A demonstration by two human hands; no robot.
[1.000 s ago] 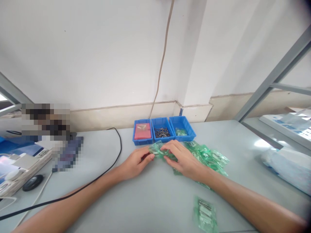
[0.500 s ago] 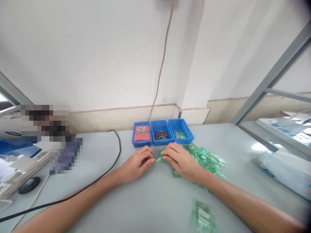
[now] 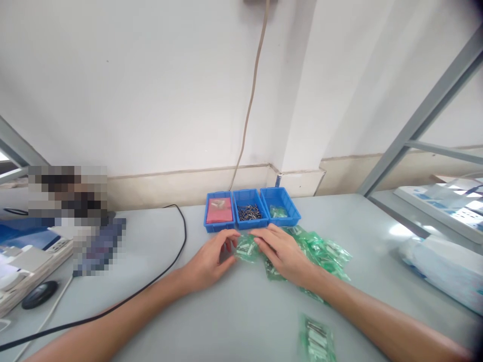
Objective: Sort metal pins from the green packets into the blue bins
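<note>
Both my hands meet over a small green plastic bag (image 3: 246, 248) lying on the grey table (image 3: 241, 306). My left hand (image 3: 211, 259) pinches the bag's left edge with fingers curled. The fingertips of my right hand (image 3: 285, 253) press on its right edge, with the hand resting over a pile of similar green bags (image 3: 324, 251). Just behind my hands stand three blue trays: one with a red sheet (image 3: 219, 211), one with dark metal pins (image 3: 249, 211), one with green bags (image 3: 281, 211). A separate green bag (image 3: 316, 338) lies near the front edge.
A black cable (image 3: 166, 266) curves across the table on the left. Boxes, a power strip (image 3: 56, 246) and a black round object (image 3: 39, 294) sit at far left. A plastic-wrapped pack (image 3: 445, 271) lies at right beside a grey metal frame (image 3: 411, 136).
The camera tilted slightly, so the trays sit lower in view. My hands stayed on the small green bag, which now lies flatter between my fingertips.
</note>
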